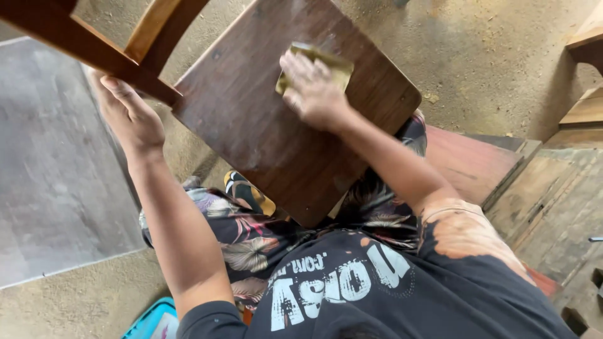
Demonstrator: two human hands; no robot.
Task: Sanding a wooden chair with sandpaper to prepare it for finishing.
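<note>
Both hands (129, 116) (314, 88) on chair seat (276, 138) — sandpaper (326, 63) near its far edge.
</note>
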